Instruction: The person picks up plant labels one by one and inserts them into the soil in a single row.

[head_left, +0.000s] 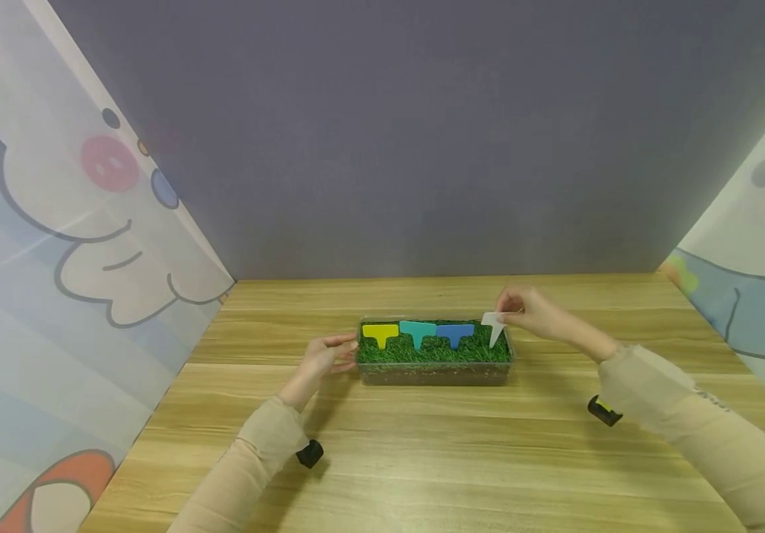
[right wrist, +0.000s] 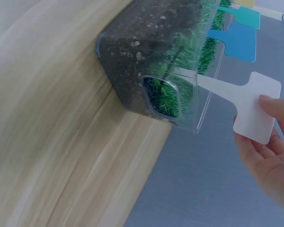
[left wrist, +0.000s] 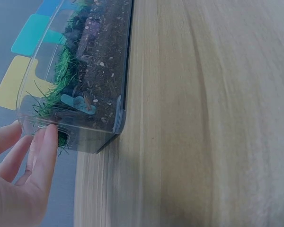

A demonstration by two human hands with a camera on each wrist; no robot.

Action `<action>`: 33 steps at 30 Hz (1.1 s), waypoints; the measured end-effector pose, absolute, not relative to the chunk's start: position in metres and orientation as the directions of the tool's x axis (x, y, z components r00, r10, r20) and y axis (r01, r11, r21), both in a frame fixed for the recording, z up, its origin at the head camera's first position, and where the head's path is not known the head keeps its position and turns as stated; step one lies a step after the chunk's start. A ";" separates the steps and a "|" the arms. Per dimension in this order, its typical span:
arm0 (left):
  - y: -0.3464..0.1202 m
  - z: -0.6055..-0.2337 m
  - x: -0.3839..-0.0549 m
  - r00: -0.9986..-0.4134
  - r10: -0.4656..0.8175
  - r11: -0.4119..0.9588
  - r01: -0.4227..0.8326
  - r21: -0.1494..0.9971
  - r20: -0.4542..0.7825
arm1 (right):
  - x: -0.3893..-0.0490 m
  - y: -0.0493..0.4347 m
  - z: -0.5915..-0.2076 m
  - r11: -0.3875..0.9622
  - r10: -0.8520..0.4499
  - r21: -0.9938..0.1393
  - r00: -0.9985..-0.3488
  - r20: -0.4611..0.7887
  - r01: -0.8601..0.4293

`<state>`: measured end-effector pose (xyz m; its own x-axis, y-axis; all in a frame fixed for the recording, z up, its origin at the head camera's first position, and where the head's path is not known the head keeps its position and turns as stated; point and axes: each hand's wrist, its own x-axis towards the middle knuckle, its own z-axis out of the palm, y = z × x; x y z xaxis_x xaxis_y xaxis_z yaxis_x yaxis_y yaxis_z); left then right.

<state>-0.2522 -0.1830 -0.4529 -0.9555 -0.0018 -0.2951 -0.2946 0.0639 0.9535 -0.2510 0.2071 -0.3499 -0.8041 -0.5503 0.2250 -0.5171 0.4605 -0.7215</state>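
Observation:
A transparent planter box [head_left: 435, 376] holds dark soil topped with green grass [head_left: 434, 354]. Yellow [head_left: 381, 332], teal [head_left: 418, 332] and blue T-shaped plant labels [head_left: 455, 333] stand in a row in the grass. My right hand [head_left: 530, 314] pinches the head of a white T-shaped plant label [right wrist: 255, 106] between thumb and fingers. Its narrow stem reaches down into the planter's right end, slightly tilted. At the opposite end, my left hand [head_left: 321, 355] rests against the planter's end wall with its fingers extended, fingertips [left wrist: 51, 135] at the oval opening there.
The planter stands on a wooden table [head_left: 435, 451] with a grey panel [head_left: 422, 148] behind it. Cartoon-printed sheets [head_left: 55, 244] flank the table on both sides. A black wrist device [head_left: 603, 411] shows beneath the right sleeve, and another [head_left: 310, 453] by the left sleeve.

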 end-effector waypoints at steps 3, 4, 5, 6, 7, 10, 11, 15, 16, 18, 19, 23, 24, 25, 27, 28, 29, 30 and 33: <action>-0.182 -0.448 -0.248 -0.962 0.023 0.062 -0.269 0.961 -0.271 | -0.251 0.206 -0.352 0.442 -0.555 -0.734 -0.800 0.227 -0.516; -0.182 -0.447 -0.247 -0.962 0.027 0.063 -0.269 0.961 -0.271 | -0.251 0.206 -0.353 0.442 -0.557 -0.733 -0.799 0.228 -0.517; -0.182 -0.446 -0.247 -0.961 0.032 0.062 -0.272 0.960 -0.274 | -0.251 0.206 -0.354 0.442 -0.560 -0.732 -0.797 0.227 -0.519; -0.183 -0.446 -0.247 -0.961 0.035 0.063 -0.271 0.960 -0.274 | -0.251 0.205 -0.355 0.438 -0.564 -0.732 -0.793 0.229 -0.523; -0.183 -0.446 -0.247 -0.961 0.038 0.064 -0.271 0.960 -0.274 | -0.251 0.205 -0.355 0.437 -0.568 -0.729 -0.790 0.231 -0.527; -0.185 -0.454 -0.253 -0.955 0.017 0.067 -0.294 0.953 -0.296 | -0.251 0.205 -0.357 0.440 -0.574 -0.726 -0.787 0.226 -0.529; -0.185 -0.455 -0.254 -0.956 0.014 0.067 -0.290 0.955 -0.292 | -0.250 0.205 -0.358 0.441 -0.575 -0.726 -0.787 0.223 -0.528; -0.186 -0.460 -0.257 -0.957 0.000 0.056 -0.291 0.955 -0.292 | -0.251 0.205 -0.363 0.447 -0.585 -0.723 -0.784 0.209 -0.526; -0.186 -0.459 -0.256 -0.956 -0.001 0.052 -0.292 0.955 -0.292 | -0.251 0.205 -0.364 0.451 -0.587 -0.719 -0.782 0.206 -0.528; -0.185 -0.457 -0.255 -0.958 0.003 0.053 -0.285 0.957 -0.285 | -0.251 0.204 -0.366 0.452 -0.593 -0.717 -0.779 0.203 -0.530; -0.185 -0.455 -0.253 -0.959 0.004 0.056 -0.283 0.958 -0.284 | -0.251 0.204 -0.366 0.456 -0.592 -0.715 -0.781 0.201 -0.530; -0.178 -0.439 -0.242 -0.962 0.009 0.081 -0.272 0.959 -0.274 | -0.250 0.202 -0.368 0.463 -0.587 -0.716 -0.786 0.193 -0.522; -0.177 -0.436 -0.239 -0.962 0.013 0.083 -0.272 0.959 -0.274 | -0.250 0.202 -0.368 0.466 -0.586 -0.714 -0.787 0.193 -0.522; -0.175 -0.431 -0.236 -0.962 0.009 0.088 -0.272 0.958 -0.274 | -0.250 0.201 -0.368 0.468 -0.584 -0.716 -0.789 0.190 -0.519; -0.173 -0.425 -0.232 -0.963 0.012 0.096 -0.267 0.959 -0.269 | -0.251 0.201 -0.369 0.472 -0.583 -0.712 -0.790 0.190 -0.520; -0.172 -0.422 -0.230 -0.965 0.008 0.097 -0.259 0.961 -0.261 | -0.250 0.200 -0.369 0.471 -0.584 -0.711 -0.789 0.192 -0.522; -0.171 -0.421 -0.230 -0.964 0.007 0.102 -0.264 0.959 -0.266 | -0.250 0.200 -0.369 0.474 -0.584 -0.707 -0.789 0.193 -0.524; -0.170 -0.420 -0.229 -0.964 0.005 0.101 -0.263 0.960 -0.265 | -0.250 0.200 -0.368 0.478 -0.582 -0.705 -0.790 0.193 -0.524; -0.165 -0.413 -0.226 -0.960 -0.028 0.105 -0.279 0.955 -0.277 | -0.250 0.199 -0.368 0.485 -0.576 -0.701 -0.794 0.194 -0.523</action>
<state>-0.2261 -0.1654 -0.4132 -0.9604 -0.0283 -0.2771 -0.2786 0.1048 0.9547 -0.2496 0.1992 -0.3680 -0.7939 -0.5764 0.1936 -0.5230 0.4849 -0.7010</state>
